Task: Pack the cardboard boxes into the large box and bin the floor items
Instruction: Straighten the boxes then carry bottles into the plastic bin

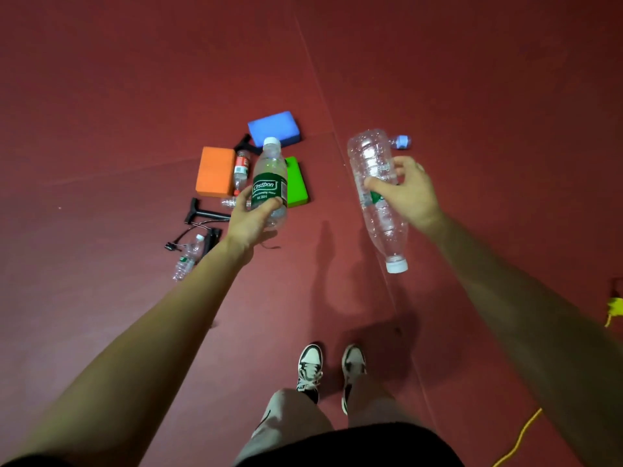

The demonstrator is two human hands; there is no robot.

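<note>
Two bottles were held: left hand [251, 219] wrapped the green-label bottle [269, 183]; right hand [404, 190] pinched an inverted clear bottle [374, 183] (likeliest to slip).

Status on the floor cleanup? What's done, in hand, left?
Done: nothing checkable; no bin or large box is in view.
In hand: the left hand holds a green-label bottle upright; the right hand holds a clear bottle cap-down.
Left on the floor: orange block, blue block, green block, red-label bottle, another bottle, black parts.
</note>
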